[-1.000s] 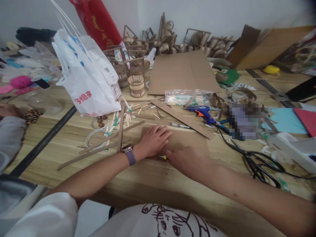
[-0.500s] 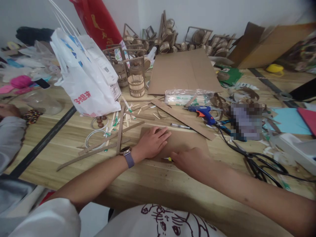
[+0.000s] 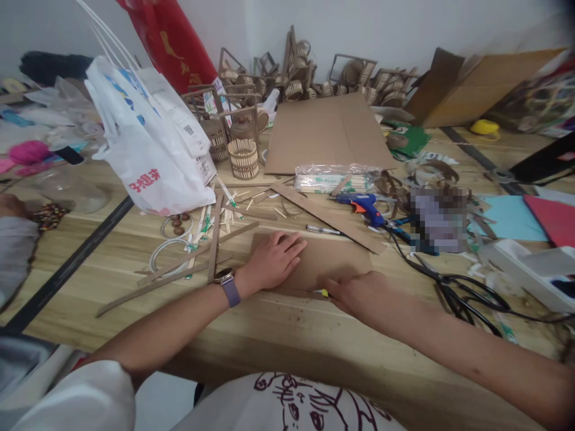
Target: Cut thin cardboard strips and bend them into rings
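A flat sheet of brown cardboard (image 3: 314,263) lies on the wooden table in front of me. My left hand (image 3: 276,260) rests flat on its left part, fingers stretched out and a little apart. At the sheet's near edge, my right hand (image 3: 353,290) is closed around a utility knife (image 3: 324,293). Only the knife's yellow end and a bit of thin blade show; my fingers hide the rest. A narrow strip of cardboard lies along that near edge, by the blade. Just beyond the sheet are a pen (image 3: 323,229) and a long cardboard strip (image 3: 327,218).
A blue glue gun (image 3: 362,206) and black scissors (image 3: 467,296) lie to the right. Left are loose cardboard strips (image 3: 166,287), white rings (image 3: 168,257) and a white plastic bag (image 3: 148,143). Small stick baskets (image 3: 243,158) and a large cardboard sheet (image 3: 327,131) stand behind. Another person's sleeve (image 3: 18,251) is far left.
My right hand has slid to the right along the cardboard's near edge with the knife. More of the cut line shows behind it. My left hand stays pressed on the sheet.
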`<move>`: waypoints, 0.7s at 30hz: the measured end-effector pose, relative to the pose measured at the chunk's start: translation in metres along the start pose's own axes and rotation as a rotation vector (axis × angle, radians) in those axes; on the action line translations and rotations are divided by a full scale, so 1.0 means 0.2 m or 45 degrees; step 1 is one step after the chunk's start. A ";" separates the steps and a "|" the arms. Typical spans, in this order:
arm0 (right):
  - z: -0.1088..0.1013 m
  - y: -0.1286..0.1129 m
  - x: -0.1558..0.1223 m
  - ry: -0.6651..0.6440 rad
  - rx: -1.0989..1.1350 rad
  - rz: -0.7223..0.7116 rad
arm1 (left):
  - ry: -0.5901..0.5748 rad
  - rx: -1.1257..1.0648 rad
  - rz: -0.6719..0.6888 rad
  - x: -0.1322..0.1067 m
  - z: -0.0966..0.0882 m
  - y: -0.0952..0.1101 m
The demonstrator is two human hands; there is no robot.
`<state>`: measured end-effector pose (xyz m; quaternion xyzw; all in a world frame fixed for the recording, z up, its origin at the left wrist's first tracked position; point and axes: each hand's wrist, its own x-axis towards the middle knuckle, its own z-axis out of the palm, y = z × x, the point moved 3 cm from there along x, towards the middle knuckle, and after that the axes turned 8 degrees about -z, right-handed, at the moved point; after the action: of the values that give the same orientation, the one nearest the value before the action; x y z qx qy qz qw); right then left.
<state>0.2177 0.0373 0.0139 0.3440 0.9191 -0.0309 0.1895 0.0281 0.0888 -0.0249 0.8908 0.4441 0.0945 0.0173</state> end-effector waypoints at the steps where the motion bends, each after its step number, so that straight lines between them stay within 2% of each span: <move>1: -0.01 0.00 0.00 0.020 -0.012 -0.003 | 0.000 0.016 -0.009 0.00 -0.01 0.01; 5: -0.06 -0.04 0.01 0.063 -0.054 -0.011 | 0.036 0.047 -0.002 0.03 -0.01 0.07; 8: -0.07 -0.06 0.04 0.030 -0.052 -0.011 | 0.019 0.035 0.007 0.04 0.02 0.10; 14: -0.06 -0.04 0.06 -0.022 -0.012 0.035 | 0.046 0.041 0.024 0.03 0.06 0.09; 21: -0.01 0.02 -0.03 -0.043 0.038 0.025 | 0.041 0.053 0.025 0.03 0.05 0.10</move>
<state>0.2241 0.0371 0.0191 0.3552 0.9118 -0.0486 0.2001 0.0483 0.0821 -0.0311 0.8936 0.4375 0.0996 -0.0093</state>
